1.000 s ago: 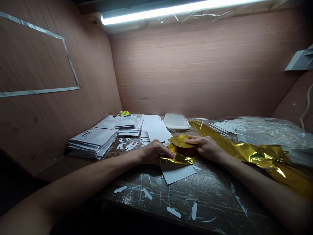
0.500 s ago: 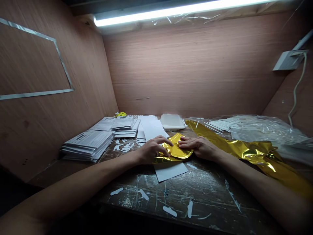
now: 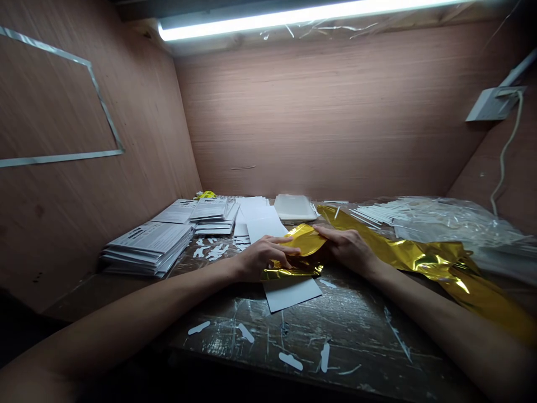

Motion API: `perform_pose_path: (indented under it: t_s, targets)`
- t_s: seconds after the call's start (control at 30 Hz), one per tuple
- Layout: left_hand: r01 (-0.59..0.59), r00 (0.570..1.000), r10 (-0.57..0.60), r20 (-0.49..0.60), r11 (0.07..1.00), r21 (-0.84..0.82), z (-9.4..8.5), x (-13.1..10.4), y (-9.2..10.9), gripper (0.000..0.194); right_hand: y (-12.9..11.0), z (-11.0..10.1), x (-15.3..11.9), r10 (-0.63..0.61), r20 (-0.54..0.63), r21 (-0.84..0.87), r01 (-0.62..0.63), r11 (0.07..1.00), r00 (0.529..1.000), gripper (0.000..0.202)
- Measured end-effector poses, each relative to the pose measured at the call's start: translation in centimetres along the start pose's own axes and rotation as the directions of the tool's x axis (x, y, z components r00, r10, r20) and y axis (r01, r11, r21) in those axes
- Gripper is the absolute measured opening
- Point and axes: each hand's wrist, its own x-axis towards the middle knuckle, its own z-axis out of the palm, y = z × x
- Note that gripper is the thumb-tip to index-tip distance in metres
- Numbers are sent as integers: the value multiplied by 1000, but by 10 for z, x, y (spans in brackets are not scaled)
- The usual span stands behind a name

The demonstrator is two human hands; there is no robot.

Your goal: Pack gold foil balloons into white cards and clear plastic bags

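A shiny gold foil sheet (image 3: 308, 238), which looks like a flat foil balloon, lies partly folded on the table between my hands. My left hand (image 3: 264, 257) has its fingers bent over the left side of the foil, holding it down. My right hand (image 3: 346, 246) pinches the foil's right edge between thumb and fingers, raising that flap off the layer below. Under the foil, a white card (image 3: 292, 295) sticks out toward me.
Stacks of printed packs (image 3: 146, 243) stand on the left beside white hanger tabs (image 3: 213, 251). White sheets (image 3: 262, 218) and a translucent tray (image 3: 295, 207) lie behind my hands. More gold foil (image 3: 423, 257), white straws (image 3: 373, 214) and clear plastic bags (image 3: 457, 224) are on the right.
My right hand has gone from pressing flat on the foil to gripping its edge, and the flap is now lifted. My left hand stays on the foil's left side.
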Motion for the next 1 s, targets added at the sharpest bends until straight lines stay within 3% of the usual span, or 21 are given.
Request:
perform_pose_path:
  t_s: [0.27, 0.6, 0.8, 1.0]
  targets:
    - [-2, 1000, 2, 10, 999, 34, -3, 1, 4, 17, 2, 2, -1, -275, 153, 175, 248, 953, 949, 51]
    - [-4, 1000, 4, 15, 1000, -5, -2, -1, 2, 21, 1, -10, 5, -244, 184, 246, 196, 949, 952, 59]
    - [-21, 1000, 21, 15, 1000, -20, -2, -1, 0, 20, 5, -12, 7, -230, 275, 179, 186, 966, 934, 72]
    - [36, 993, -28, 111, 997, -75, -3, 1, 4, 29, 2, -5, 6, -229, 279, 186, 182, 966, 932, 72]
